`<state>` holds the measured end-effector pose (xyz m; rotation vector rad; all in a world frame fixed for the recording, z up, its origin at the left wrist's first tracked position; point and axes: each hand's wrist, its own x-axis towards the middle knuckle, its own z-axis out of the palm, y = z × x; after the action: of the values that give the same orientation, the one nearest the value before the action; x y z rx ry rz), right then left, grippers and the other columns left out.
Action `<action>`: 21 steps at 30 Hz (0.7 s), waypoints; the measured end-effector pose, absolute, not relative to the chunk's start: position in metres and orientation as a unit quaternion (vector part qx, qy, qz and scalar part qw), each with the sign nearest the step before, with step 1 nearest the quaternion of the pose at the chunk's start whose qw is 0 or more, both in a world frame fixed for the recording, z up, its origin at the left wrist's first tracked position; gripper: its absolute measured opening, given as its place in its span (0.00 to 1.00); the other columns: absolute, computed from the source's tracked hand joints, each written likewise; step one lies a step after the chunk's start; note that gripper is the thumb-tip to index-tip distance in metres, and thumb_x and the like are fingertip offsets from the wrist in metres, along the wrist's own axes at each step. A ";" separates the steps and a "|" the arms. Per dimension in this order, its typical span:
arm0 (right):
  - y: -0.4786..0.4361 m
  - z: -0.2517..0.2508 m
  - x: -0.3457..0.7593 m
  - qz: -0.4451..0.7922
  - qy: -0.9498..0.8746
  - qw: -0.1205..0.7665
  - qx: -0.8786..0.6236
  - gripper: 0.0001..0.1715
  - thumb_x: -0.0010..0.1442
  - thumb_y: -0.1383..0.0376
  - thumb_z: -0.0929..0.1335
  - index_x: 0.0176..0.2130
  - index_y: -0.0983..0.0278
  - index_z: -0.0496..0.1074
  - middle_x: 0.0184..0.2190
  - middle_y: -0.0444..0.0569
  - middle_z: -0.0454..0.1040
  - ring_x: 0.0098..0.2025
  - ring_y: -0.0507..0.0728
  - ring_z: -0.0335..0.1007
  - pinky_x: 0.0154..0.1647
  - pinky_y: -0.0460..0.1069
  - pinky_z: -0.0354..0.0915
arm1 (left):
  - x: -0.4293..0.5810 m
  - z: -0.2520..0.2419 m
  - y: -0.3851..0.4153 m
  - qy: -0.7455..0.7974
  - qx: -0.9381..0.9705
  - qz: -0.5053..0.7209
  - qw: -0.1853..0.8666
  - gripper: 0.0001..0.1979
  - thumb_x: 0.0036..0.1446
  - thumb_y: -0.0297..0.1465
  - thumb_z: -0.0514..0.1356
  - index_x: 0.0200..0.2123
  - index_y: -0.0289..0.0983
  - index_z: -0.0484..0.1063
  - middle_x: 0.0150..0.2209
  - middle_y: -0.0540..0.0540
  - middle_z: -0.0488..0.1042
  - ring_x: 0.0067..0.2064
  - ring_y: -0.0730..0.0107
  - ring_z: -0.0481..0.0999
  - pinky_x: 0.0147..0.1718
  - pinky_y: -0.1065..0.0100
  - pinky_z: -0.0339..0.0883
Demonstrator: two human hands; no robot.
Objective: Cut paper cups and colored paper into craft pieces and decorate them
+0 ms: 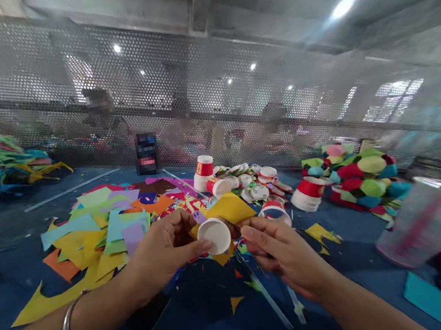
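Observation:
My left hand (177, 238) grips a small white paper cup (215, 236), its round end turned towards me and the thumb on its rim. Pieces of yellow paper (230, 208) stick out around the cup, and a bit of purple paper (198, 216) shows by my left fingertips. On the other side, my right hand (275, 246) is closed in a pinch at the edge of the yellow paper; its fingertips partly hide what they hold. Just behind lies a loose heap of cut paper cups (249, 180).
Coloured paper sheets (118, 228) lie spread at left. Stacked red-and-white cups (310, 193) stand behind my right hand, with a colourful cup craft (358, 172) beyond. Glue sticks (269, 298) lie below my hands. A large translucent cup (430, 219) stands at right, before a perforated metal screen (172, 82).

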<state>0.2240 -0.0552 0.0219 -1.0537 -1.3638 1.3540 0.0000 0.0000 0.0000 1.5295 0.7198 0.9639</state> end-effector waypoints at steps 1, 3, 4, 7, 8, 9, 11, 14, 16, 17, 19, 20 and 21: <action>-0.055 0.023 0.223 0.548 -0.555 0.456 -0.429 0.16 0.66 0.56 0.68 0.32 0.65 0.66 0.22 0.35 0.53 0.18 0.43 0.39 0.16 0.43 0.37 | 0.000 0.002 0.000 0.307 0.649 0.414 0.559 0.19 0.49 0.36 0.71 0.37 0.38 0.64 0.32 0.54 0.68 0.33 0.74 0.67 0.32 0.71 0.60; -0.055 0.024 0.222 0.545 -0.557 0.455 -0.430 0.16 0.66 0.56 0.68 0.32 0.65 0.67 0.22 0.35 0.53 0.17 0.43 0.39 0.16 0.43 0.38 | 0.000 0.005 -0.001 0.311 0.644 0.416 0.561 0.19 0.49 0.37 0.71 0.37 0.38 0.65 0.33 0.52 0.70 0.34 0.72 0.69 0.33 0.70 0.61; -0.055 0.025 0.222 0.544 -0.558 0.455 -0.431 0.16 0.66 0.56 0.68 0.32 0.65 0.67 0.22 0.35 0.54 0.17 0.43 0.40 0.16 0.43 0.38 | 0.000 0.007 -0.002 0.314 0.641 0.412 0.566 0.18 0.49 0.37 0.71 0.38 0.38 0.66 0.34 0.51 0.71 0.36 0.71 0.69 0.34 0.69 0.62; -0.055 0.025 0.222 0.542 -0.561 0.454 -0.430 0.16 0.66 0.56 0.68 0.33 0.65 0.68 0.22 0.36 0.54 0.17 0.43 0.40 0.16 0.43 0.37 | -0.001 0.009 -0.006 0.324 0.623 0.385 0.599 0.19 0.49 0.37 0.70 0.41 0.38 0.69 0.39 0.48 0.75 0.41 0.67 0.73 0.39 0.67 0.63; -0.055 0.024 0.222 0.542 -0.562 0.455 -0.428 0.16 0.66 0.56 0.68 0.34 0.65 0.68 0.22 0.36 0.54 0.17 0.43 0.40 0.16 0.43 0.37 | -0.002 0.010 -0.007 0.325 0.615 0.371 0.615 0.20 0.48 0.36 0.71 0.43 0.38 0.70 0.41 0.47 0.76 0.43 0.65 0.73 0.41 0.66 0.63; -0.055 0.024 0.223 0.543 -0.562 0.455 -0.427 0.16 0.66 0.55 0.68 0.34 0.65 0.69 0.22 0.36 0.54 0.17 0.43 0.40 0.16 0.44 0.37 | -0.002 0.010 -0.008 0.325 0.609 0.356 0.630 0.22 0.48 0.36 0.71 0.45 0.39 0.70 0.43 0.46 0.76 0.45 0.63 0.74 0.44 0.64 0.63; -0.055 0.023 0.223 0.543 -0.563 0.454 -0.426 0.15 0.66 0.55 0.68 0.35 0.66 0.69 0.22 0.36 0.54 0.17 0.43 0.40 0.16 0.44 0.37 | -0.002 0.009 -0.009 0.326 0.603 0.334 0.647 0.23 0.47 0.36 0.71 0.46 0.38 0.72 0.43 0.45 0.77 0.46 0.60 0.74 0.45 0.62 0.64; -0.054 0.022 0.224 0.541 -0.565 0.451 -0.431 0.15 0.66 0.55 0.67 0.36 0.66 0.70 0.22 0.36 0.55 0.17 0.42 0.40 0.16 0.44 0.37 | -0.003 0.008 -0.008 0.328 0.599 0.326 0.654 0.22 0.47 0.36 0.71 0.46 0.37 0.73 0.43 0.44 0.78 0.44 0.61 0.74 0.44 0.62 0.64; -0.054 0.022 0.224 0.541 -0.566 0.449 -0.430 0.15 0.67 0.55 0.67 0.37 0.66 0.70 0.22 0.36 0.55 0.17 0.43 0.40 0.16 0.44 0.36 | -0.003 0.006 -0.007 0.328 0.599 0.330 0.652 0.22 0.47 0.36 0.71 0.45 0.37 0.74 0.44 0.44 0.78 0.44 0.61 0.74 0.44 0.62 0.64; -0.054 0.022 0.224 0.542 -0.567 0.448 -0.429 0.15 0.67 0.55 0.67 0.38 0.65 0.70 0.22 0.36 0.55 0.17 0.43 0.40 0.16 0.44 0.36 | -0.004 0.005 -0.006 0.329 0.601 0.332 0.649 0.22 0.47 0.36 0.71 0.45 0.37 0.74 0.44 0.44 0.78 0.44 0.62 0.74 0.45 0.62 0.64; -0.054 0.021 0.224 0.541 -0.568 0.448 -0.429 0.14 0.67 0.56 0.67 0.38 0.65 0.70 0.23 0.36 0.55 0.17 0.43 0.40 0.16 0.44 0.36 | -0.005 0.004 -0.004 0.332 0.605 0.336 0.641 0.22 0.47 0.36 0.71 0.45 0.37 0.74 0.44 0.44 0.78 0.44 0.62 0.74 0.45 0.62 0.64; -0.054 0.021 0.224 0.540 -0.568 0.449 -0.429 0.14 0.67 0.56 0.67 0.38 0.65 0.70 0.23 0.36 0.55 0.17 0.43 0.40 0.16 0.44 0.37 | -0.005 0.003 -0.004 0.334 0.605 0.340 0.638 0.22 0.47 0.37 0.71 0.45 0.37 0.73 0.44 0.44 0.78 0.44 0.63 0.74 0.44 0.63 0.64; -0.055 0.021 0.224 0.538 -0.567 0.452 -0.429 0.14 0.67 0.56 0.67 0.38 0.65 0.70 0.23 0.36 0.55 0.17 0.43 0.40 0.16 0.44 0.37 | -0.006 0.003 -0.003 0.338 0.603 0.344 0.636 0.22 0.47 0.37 0.71 0.45 0.37 0.73 0.44 0.44 0.77 0.44 0.63 0.74 0.44 0.63 0.64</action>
<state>0.2244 -0.0545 0.0207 -1.0604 -1.4019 1.3300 -0.0058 -0.0031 0.0029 1.3771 0.7716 0.7869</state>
